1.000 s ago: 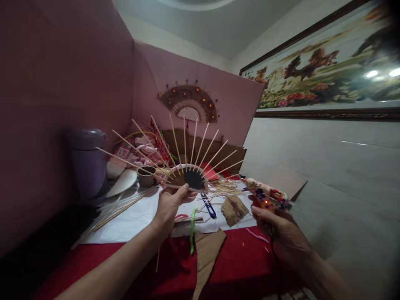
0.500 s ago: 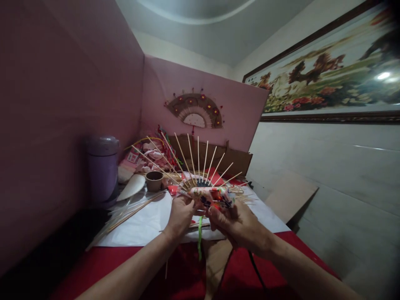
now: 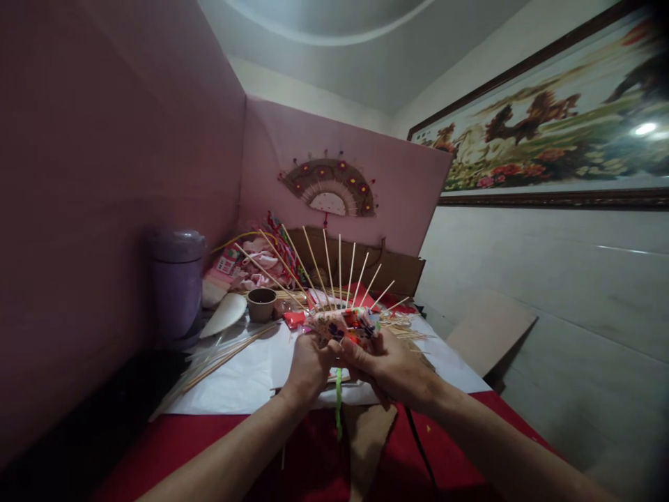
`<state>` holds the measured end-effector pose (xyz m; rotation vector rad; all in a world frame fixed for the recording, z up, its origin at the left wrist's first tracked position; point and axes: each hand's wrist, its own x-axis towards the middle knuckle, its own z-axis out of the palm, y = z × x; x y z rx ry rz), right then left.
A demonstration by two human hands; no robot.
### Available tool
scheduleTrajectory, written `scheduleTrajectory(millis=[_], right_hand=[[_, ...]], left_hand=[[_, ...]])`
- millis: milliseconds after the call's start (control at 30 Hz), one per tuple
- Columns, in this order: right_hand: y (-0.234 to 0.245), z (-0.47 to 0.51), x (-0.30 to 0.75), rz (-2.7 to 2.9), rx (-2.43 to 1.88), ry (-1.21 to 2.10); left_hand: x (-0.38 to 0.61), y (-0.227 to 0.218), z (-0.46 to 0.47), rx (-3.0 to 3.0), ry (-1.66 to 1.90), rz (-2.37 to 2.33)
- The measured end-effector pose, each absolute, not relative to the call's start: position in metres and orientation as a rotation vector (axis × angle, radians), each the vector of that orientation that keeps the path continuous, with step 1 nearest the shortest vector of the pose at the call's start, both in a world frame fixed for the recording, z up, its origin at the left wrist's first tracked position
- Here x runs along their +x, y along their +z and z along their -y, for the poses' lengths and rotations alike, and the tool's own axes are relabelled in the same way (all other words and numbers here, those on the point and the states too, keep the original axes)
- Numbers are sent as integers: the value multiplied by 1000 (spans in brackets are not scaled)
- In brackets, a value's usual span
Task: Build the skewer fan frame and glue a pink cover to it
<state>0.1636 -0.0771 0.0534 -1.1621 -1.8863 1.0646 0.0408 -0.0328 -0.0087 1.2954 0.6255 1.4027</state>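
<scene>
Between my hands is a handmade fan (image 3: 339, 324), its base wrapped in flower-patterned cloth or paper. Several thin pale sticks (image 3: 341, 268) spread upward from it. My left hand (image 3: 312, 359) is closed on the left side of the base, thumb pointing inward. My right hand (image 3: 389, 362) grips the right side, its thumb pressed on the patterned covering near the middle. Fingers under the base are mostly hidden. Just below the hands hangs a bright green strip (image 3: 339, 404), above a piece of brown cardboard (image 3: 367, 446).
A finished decorated fan (image 3: 330, 185) hangs on the pink board behind. On the white sheet (image 3: 224, 383) lie loose sticks (image 3: 230, 355), a brown cup (image 3: 261, 305) and a pale disc (image 3: 224, 315). A purple thermos (image 3: 178, 286) stands left; pink fabric (image 3: 261, 261) is piled behind.
My right hand has moved inward, closer to my left, and its thumb now lies across the patterned base. The covering looks more bunched together. The view has shifted slightly.
</scene>
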Motion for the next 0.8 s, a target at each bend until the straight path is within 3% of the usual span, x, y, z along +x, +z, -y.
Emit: scheduleTrajectory(millis=[567, 800], right_hand=[[68, 84, 157, 1874, -1202, 955], [62, 83, 163, 1869, -1238, 1065]], left_hand=[[40, -8, 33, 1266, 1366, -514], [38, -6, 34, 1239, 1400, -586]])
